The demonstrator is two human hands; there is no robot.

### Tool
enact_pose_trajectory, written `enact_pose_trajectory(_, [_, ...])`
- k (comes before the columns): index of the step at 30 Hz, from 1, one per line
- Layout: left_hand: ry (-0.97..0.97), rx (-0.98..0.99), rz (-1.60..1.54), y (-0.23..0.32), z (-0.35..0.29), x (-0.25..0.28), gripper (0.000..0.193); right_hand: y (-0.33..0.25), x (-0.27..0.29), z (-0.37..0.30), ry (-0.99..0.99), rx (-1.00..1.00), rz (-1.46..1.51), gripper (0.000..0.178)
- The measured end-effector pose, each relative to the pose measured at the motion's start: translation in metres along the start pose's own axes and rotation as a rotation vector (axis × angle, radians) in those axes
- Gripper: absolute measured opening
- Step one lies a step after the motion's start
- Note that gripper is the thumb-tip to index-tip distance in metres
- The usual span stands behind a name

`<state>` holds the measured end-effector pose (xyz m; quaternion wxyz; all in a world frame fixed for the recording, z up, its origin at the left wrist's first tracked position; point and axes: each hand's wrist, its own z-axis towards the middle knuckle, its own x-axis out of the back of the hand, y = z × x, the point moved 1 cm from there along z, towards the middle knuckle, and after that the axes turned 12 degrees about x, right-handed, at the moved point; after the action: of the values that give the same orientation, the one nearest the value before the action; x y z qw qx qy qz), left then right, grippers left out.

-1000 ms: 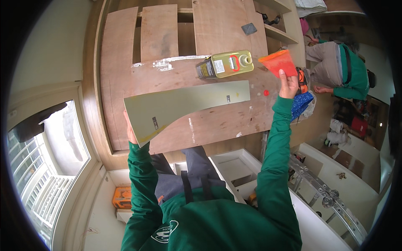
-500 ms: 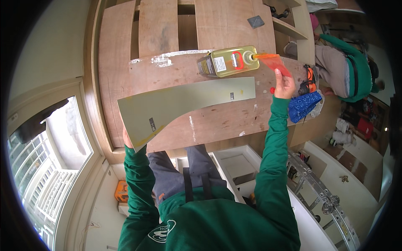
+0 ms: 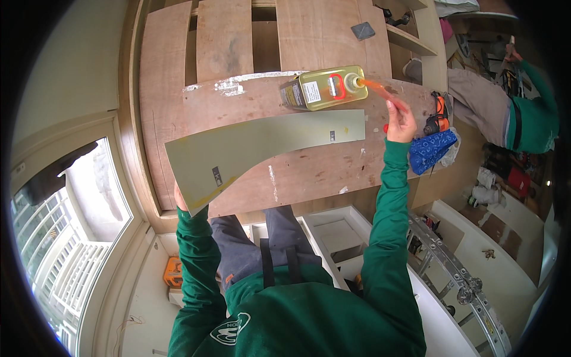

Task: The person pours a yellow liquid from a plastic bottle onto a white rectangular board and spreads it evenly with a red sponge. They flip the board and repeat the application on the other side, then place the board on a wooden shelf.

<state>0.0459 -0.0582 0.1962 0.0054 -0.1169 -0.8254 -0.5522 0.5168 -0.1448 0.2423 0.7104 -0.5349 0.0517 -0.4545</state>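
My left hand [image 3: 179,198] grips the lower left edge of a curved grey-green panel [image 3: 250,143]; most of its fingers are hidden beneath. Yellowish smears show on the panel's face. In my right hand [image 3: 402,125] a thin orange-red plastic spreader [image 3: 386,93] is pinched, seen nearly edge-on. Its far end reaches the open spout of a yellow-green metal can [image 3: 324,89], which has a red handle and lies on the bench with its spout to the right. A small red cap [image 3: 386,128] lies beside my right wrist, partly covered.
The wooden bench [image 3: 297,184] has white paint marks. On its right lie an orange and black power tool [image 3: 439,122] and a blue patterned cloth [image 3: 431,152]. A dark square pad [image 3: 363,31] rests farther back. A ladder [image 3: 458,279] stands lower right; another person [image 3: 529,119] works beyond.
The spreader in my right hand has turned from showing its broad face to nearly edge-on at the spout. My panel has shifted very slightly. The other person has moved to the right, raising an arm.
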Motion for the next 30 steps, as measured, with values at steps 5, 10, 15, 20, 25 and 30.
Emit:
enact_pose_trajectory(5, [0.0, -0.218, 0.36, -0.001, 0.002, 0.008, 0.017, -0.008, -0.003, 0.001, -0.059, 0.158, -0.062, 0.021])
enact_pose_trajectory(10, [-0.001, -0.181, 0.319, 0.0, 0.001, 0.008, 0.018, -0.021, -0.006, 0.002, -0.132, 0.393, -0.279, 0.034])
enact_pose_trajectory(15, [-0.034, -0.165, 0.342, -0.008, 0.001, 0.012, 0.018, -0.025, -0.01, 0.0, -0.121, 0.486, -0.37, 0.037])
enact_pose_trajectory(20, [-0.044, 0.093, -0.151, -0.031, 0.001, 0.012, 0.026, -0.016, -0.012, -0.004, -0.146, 0.537, -0.425, 0.043])
enact_pose_trajectory(25, [-0.041, 0.038, -0.017, -0.024, -0.001, 0.013, 0.025, -0.008, -0.016, -0.01, -0.129, 0.592, -0.447, 0.042])
enact_pose_trajectory(30, [0.0, -0.194, 0.343, -0.004, -0.002, 0.012, 0.02, -0.001, -0.018, -0.013, -0.119, 0.579, -0.453, 0.039])
